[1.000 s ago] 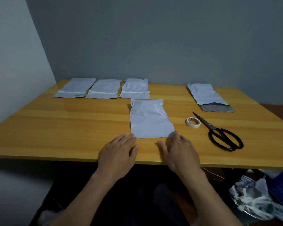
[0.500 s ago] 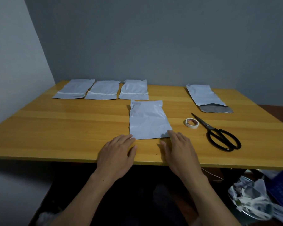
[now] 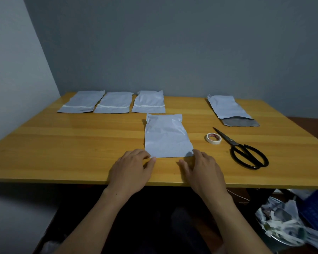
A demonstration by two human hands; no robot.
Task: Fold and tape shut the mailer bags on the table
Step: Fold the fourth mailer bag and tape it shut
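Left hand (image 3: 130, 171) and right hand (image 3: 204, 171) lie flat, fingers straight, on wooden table (image 3: 62, 153) below grey wall (image 3: 173, 52).

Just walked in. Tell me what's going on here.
A person is sealing mailer bags. The left hand and right hand rest open at the near corners of the middle bag, which shows no tape. Three taped bags lie back left, one open bag back right. The tape roll and scissors lie untouched on the right.
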